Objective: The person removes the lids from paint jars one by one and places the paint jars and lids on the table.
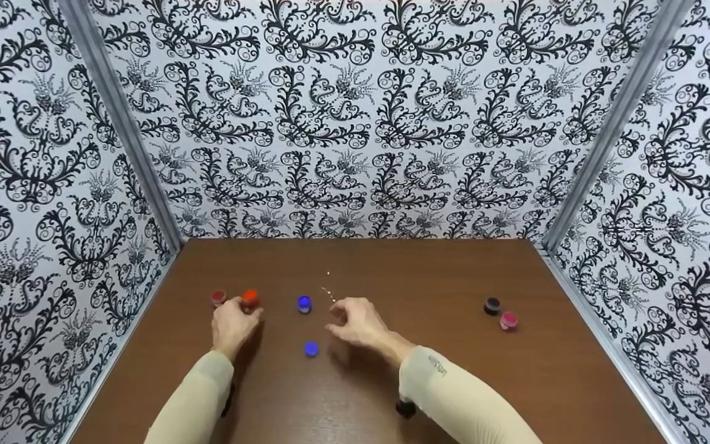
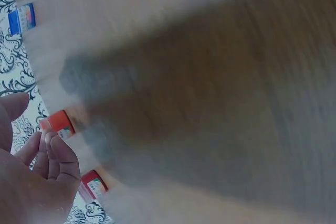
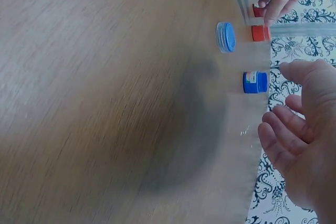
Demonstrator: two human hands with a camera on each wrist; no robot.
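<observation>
My left hand [image 1: 232,322] is at a small orange paint jar [image 1: 250,298], thumb and fingers spread apart; whether they touch it is hard to tell. In the left wrist view, the orange jar [image 2: 62,124] shows just beyond the fingertips. A red jar [image 1: 218,298] stands to its left, close to this hand. My right hand [image 1: 360,322] hovers over the table with relaxed, parted fingers and holds nothing. Left of it stands a blue jar [image 1: 304,304], its label visible in the right wrist view. Nearer me lies a blue lid [image 1: 311,349], separate from that jar.
On the right of the brown table [image 1: 453,370] stand a black jar [image 1: 492,306] and a pink jar [image 1: 508,320]. Small bright specks [image 1: 328,292] show beyond my right hand. Patterned walls [image 1: 355,123] with grey metal posts close in the back and sides.
</observation>
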